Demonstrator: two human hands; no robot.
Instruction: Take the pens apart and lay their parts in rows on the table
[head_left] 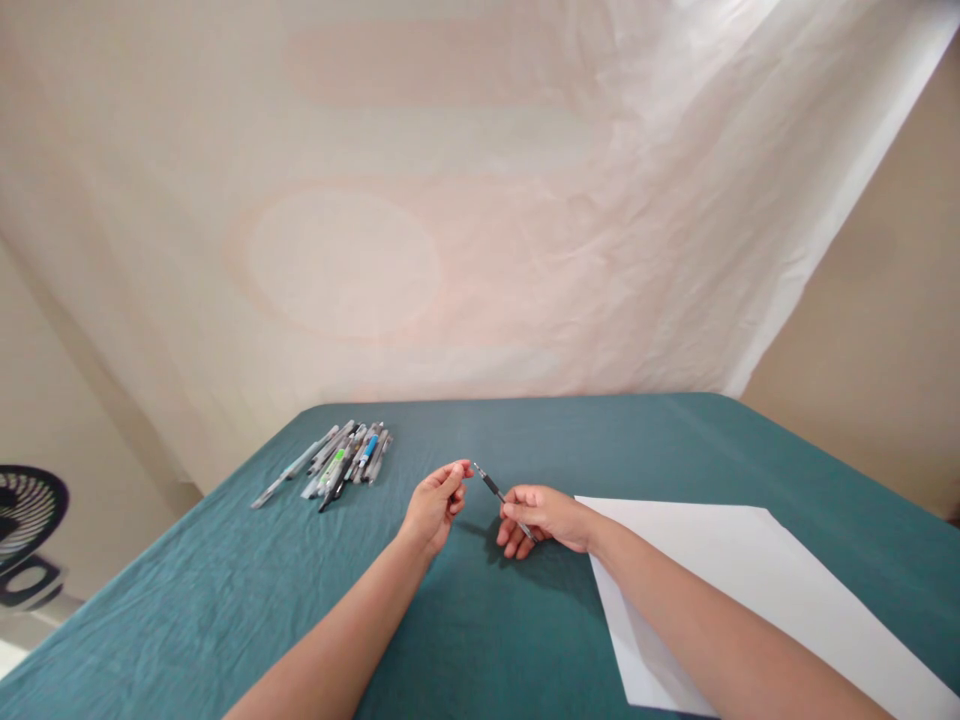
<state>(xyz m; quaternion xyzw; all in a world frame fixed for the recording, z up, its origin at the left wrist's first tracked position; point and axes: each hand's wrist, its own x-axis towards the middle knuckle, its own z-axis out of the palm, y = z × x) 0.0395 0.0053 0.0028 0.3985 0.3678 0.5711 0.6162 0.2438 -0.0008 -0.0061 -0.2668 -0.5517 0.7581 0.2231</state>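
Observation:
My right hand [538,517] is closed around a slim dark pen [491,485], held just above the teal tablecloth [225,600] with its tip pointing up and to the left. My left hand [437,503] hovers close to that tip, thumb and fingers pinched together; I cannot make out whether anything small sits between them. A small gap separates the pinch from the pen's tip. Both forearms reach in from the bottom of the view.
A pile of several pens [345,460] lies at the table's far left. A white sheet of paper [735,590] lies flat under my right forearm. A pale cloth backdrop [450,200] hangs behind the table. A dark fan [26,515] stands at the left.

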